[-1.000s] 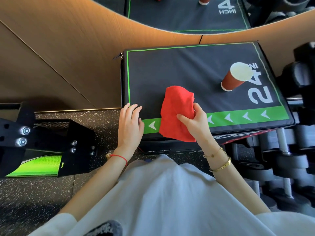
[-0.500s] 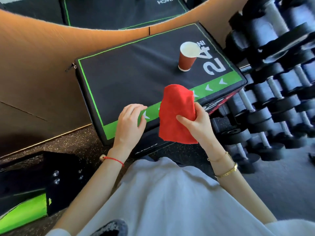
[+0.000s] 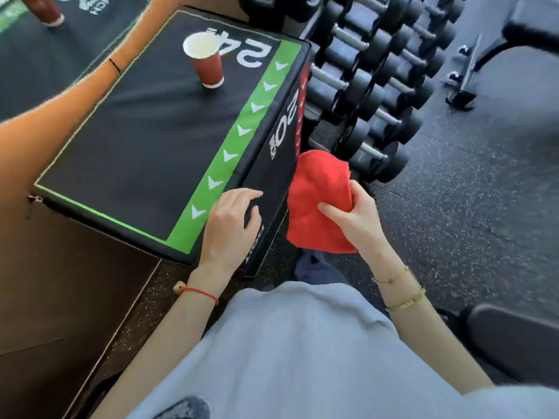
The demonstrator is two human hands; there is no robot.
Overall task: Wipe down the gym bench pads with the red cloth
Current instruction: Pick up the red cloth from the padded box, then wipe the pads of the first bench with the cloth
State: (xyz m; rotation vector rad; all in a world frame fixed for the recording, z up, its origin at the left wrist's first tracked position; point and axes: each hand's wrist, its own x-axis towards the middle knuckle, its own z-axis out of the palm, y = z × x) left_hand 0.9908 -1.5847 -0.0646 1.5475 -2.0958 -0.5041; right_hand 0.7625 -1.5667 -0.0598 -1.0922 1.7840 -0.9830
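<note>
1. My right hand (image 3: pixel 354 219) sits just right of centre, fingers and thumb closed around a bunched red terry cloth (image 3: pixel 317 204); the thumb presses across the front of the fabric.
2. The cloth hangs in the air from that grip, its upper lobe rising toward 12 o'clock and its lower edge drooping toward 7 o'clock. It is just beside the box's side face; I cannot tell whether it touches.
3. My left hand (image 3: pixel 230 225), at 9 o'clock from the cloth, lies palm-down with fingers loosely spread on the near corner of a black padded plyo box with a green arrow stripe (image 3: pixel 145 146). It holds nothing, the fingertips curling over the edge onto the side panel.
4. A red string bracelet (image 3: pixel 201 293) circles the left wrist; thin gold bracelets (image 3: pixel 405 293) circle the right.
5. On the box top, toward 11 o'clock from the hands, a brown paper cup with a white interior (image 3: pixel 207 63) stands upright beside the printed "24".
6. At 1 o'clock, a rack of black dumbbells with steel handles (image 3: pixel 372 86) stands just beside the box.
7. Dark speckled rubber flooring (image 3: pixel 469 192) spreads out toward 3 o'clock.
8. A pale grey garment (image 3: pixel 287 358) fills the 6 o'clock area.
</note>
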